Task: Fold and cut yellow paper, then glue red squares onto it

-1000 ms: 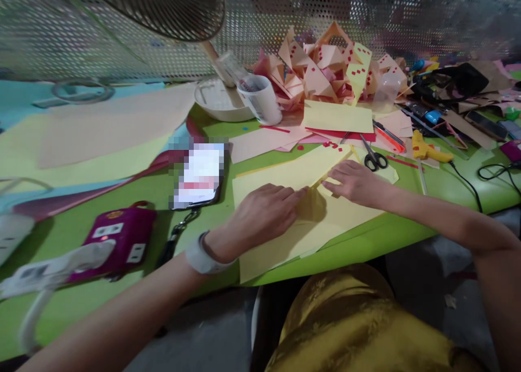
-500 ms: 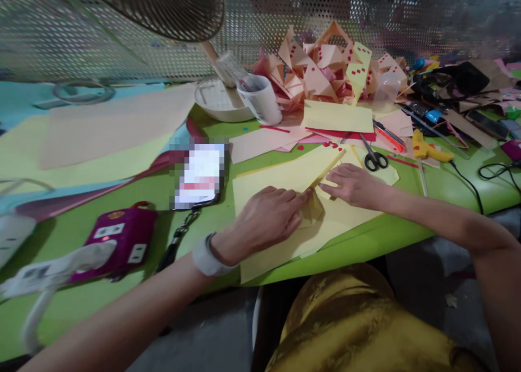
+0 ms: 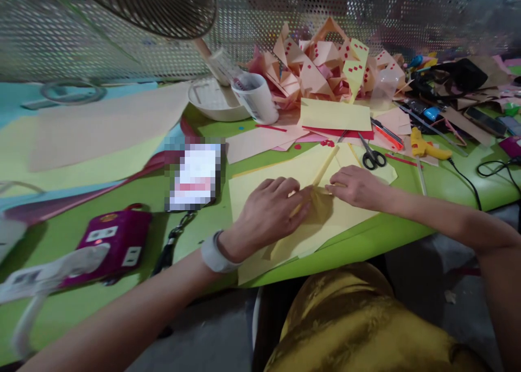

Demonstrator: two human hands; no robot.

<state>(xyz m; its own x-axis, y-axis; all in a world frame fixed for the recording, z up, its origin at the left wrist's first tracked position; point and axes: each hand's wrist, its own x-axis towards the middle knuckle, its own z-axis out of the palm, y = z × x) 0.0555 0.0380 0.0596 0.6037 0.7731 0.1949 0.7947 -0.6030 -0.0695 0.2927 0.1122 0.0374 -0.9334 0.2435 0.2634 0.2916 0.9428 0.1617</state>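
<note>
A folded piece of yellow paper [image 3: 324, 167] lies between my hands over larger yellow sheets [image 3: 250, 190] at the table's front edge. My left hand [image 3: 273, 208], with a grey band on the wrist, has its fingers bent and closed on the near part of the fold. From the other side, my right hand [image 3: 358, 187] pinches the paper with thumb and fingertips. Part of the folded piece is hidden beneath the left fingers. Black-handled scissors [image 3: 372, 156] rest just beyond my right hand, and small red paper bits [image 3: 328, 143] lie behind the fold.
Left of the sheets are a phone [image 3: 196, 174] and a purple power socket [image 3: 112, 241]. Behind stand a white cup [image 3: 260, 103], a fan [image 3: 163, 8] and a heap of folded paper pieces [image 3: 319, 68]. A cutter [image 3: 386, 134] and a yellow glue gun [image 3: 427, 146] lie at right.
My left hand has drawn its pointing index finger back from along the fold and now bends its fingers on the paper. My right hand stays by the fold.
</note>
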